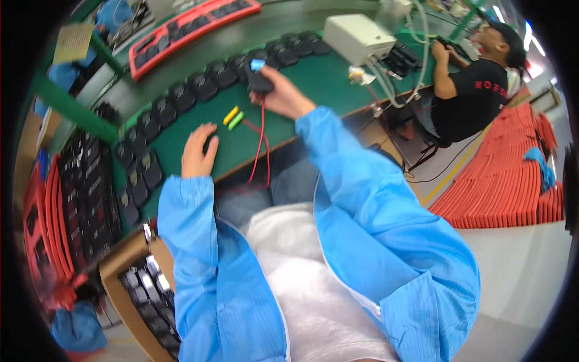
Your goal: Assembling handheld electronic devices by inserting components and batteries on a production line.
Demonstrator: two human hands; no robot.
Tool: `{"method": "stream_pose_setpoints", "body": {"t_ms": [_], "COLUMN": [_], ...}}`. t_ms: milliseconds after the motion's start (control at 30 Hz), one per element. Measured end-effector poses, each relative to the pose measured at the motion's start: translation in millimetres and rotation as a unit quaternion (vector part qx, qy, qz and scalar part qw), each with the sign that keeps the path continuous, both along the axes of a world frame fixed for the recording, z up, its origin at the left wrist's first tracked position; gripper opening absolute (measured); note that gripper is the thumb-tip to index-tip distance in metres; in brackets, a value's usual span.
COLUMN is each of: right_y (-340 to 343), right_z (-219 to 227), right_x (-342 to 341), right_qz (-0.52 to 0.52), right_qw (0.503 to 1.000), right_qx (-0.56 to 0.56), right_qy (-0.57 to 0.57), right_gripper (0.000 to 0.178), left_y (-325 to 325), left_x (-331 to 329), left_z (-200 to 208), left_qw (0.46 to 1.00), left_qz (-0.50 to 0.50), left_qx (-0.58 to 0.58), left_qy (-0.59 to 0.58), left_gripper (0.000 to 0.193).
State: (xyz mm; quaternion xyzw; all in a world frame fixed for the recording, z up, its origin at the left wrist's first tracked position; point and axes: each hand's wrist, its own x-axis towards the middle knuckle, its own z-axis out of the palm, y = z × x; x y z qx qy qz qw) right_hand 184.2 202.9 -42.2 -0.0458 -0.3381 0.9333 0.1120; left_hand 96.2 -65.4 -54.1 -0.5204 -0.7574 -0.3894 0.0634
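Note:
My right hand [279, 95] is closed around a small black handheld device [260, 82] with a lit blue screen [257, 64] at its far end. From the device's near end a red wire [263, 130] hangs down over the table edge. On the green tabletop [202, 120] my left hand [199, 151] lies flat with its fingers stretched out and nothing in it. Between the two hands, a yellow stick-shaped piece [230, 115] and a green one [236, 120] rest side by side, nearest to the left hand's fingertips.
Several black device units [203, 86] stand in a curved row behind my hands. A red tray [194, 30] of black parts sits on the far shelf. Right of it is a white box [358, 38] with tubes. Another person [470, 84] works at right, near stacked red trays [496, 175].

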Motion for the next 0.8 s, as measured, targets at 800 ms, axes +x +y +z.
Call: {"method": "stream_pose_setpoints", "body": {"t_ms": [800], "right_y": [19], "right_z": [7], "right_x": [16], "right_qz": [-0.039], "right_qw": [0.991], "right_qx": [0.124], "right_qy": [-0.001], "right_gripper": [0.036], "left_y": [-65], "left_x": [57], "left_z": [-23], "left_qw": [0.96], "left_qz": [0.231], "left_qx": [0.001], "left_qy": [0.157], "left_gripper": [0.03]}}
